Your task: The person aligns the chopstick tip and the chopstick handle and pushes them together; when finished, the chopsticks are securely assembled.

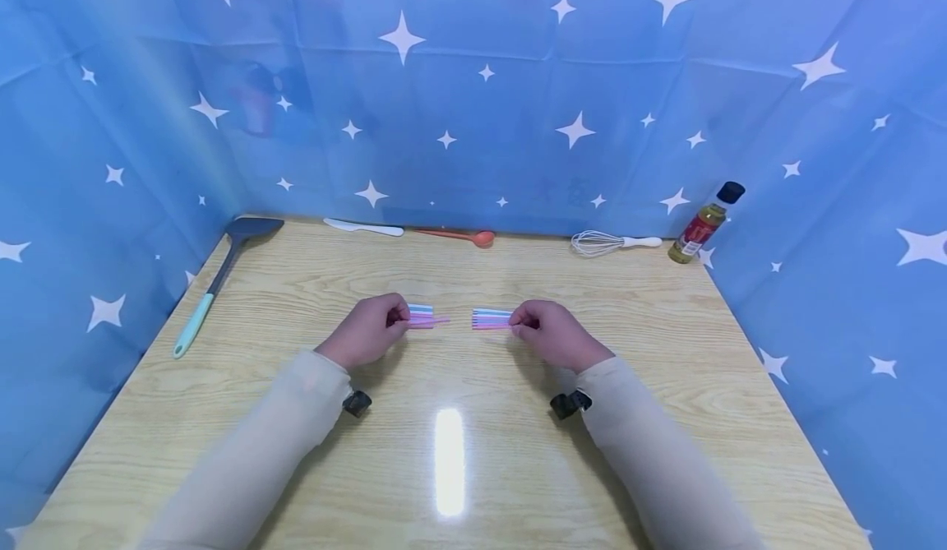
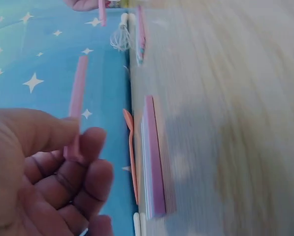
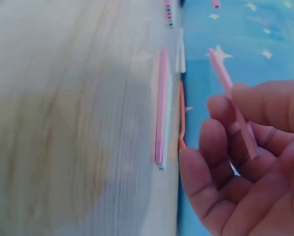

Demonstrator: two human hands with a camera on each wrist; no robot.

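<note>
In the head view my left hand [image 1: 373, 328] is over the left row of thin coloured sticks [image 1: 422, 308], partly covering it. Between thumb and fingers it pinches a single pink stick [image 2: 78, 98], raised above the row in the left wrist view. My right hand [image 1: 553, 332] is at the outer end of a second row of sticks [image 1: 484, 320], lying side by side in pink, purple, blue and white. A pink stick [image 3: 228, 83] is pinched between my right thumb and fingers, slanting above the table. A gap of bare wood separates the two rows.
Along the back of the wooden table [image 1: 459, 385] lie a white knife [image 1: 364, 228], an orange spoon [image 1: 459, 236] and a whisk [image 1: 610, 242]. A dark spatula [image 1: 225, 266] rests at the left edge. An oil bottle [image 1: 699, 225] stands at the back right. Blue star-patterned cloth [image 1: 473, 106] surrounds the table.
</note>
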